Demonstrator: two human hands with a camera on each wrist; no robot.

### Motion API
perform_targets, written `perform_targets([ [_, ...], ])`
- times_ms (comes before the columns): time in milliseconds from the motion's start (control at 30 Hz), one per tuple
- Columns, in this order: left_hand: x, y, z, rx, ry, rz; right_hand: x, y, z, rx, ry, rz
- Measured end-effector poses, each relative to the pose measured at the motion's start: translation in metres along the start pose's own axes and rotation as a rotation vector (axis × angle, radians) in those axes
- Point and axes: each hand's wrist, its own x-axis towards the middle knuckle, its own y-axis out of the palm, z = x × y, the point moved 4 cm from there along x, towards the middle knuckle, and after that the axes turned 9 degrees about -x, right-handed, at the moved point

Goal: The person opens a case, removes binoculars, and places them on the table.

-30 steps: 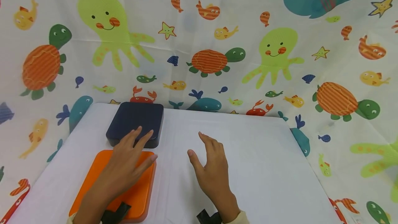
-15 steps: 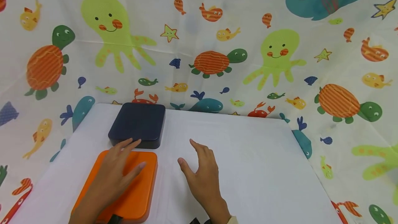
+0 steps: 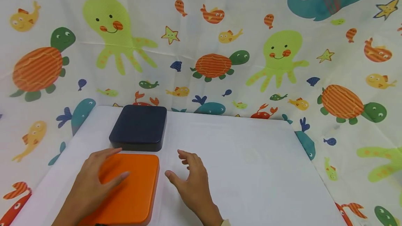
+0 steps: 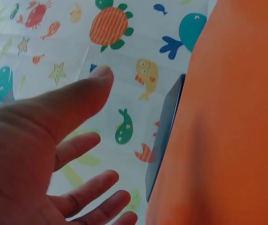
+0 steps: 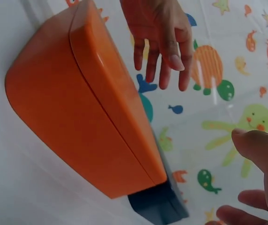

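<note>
Currently: orange box (image 3: 128, 187) at near-left of table (image 3: 251, 170), long axis front-to-back, touching dark box (image 3: 139, 127) behind it. L hand (image 3: 91, 184) over its lid, fingers spread, nearer. R hand (image 3: 191, 184) just beside its right edge, loose, holding nothing.

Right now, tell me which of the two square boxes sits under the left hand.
The orange square box, nearest the table's front edge; the dark navy square box lies behind it, untouched.
</note>
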Motion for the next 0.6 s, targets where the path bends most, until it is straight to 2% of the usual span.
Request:
perform_targets([
  [267,0.003,-0.012,0.043,-0.077,-0.220,0.121,-0.004,0.025,-0.002,0.079,0.047,0.137],
  [433,0.004,-0.017,0.062,-0.096,-0.280,0.150,-0.007,0.036,-0.002,0.171,0.074,0.194],
  [600,0.005,-0.017,0.077,-0.144,-0.331,0.210,-0.009,0.045,-0.001,0.246,0.107,0.226],
])
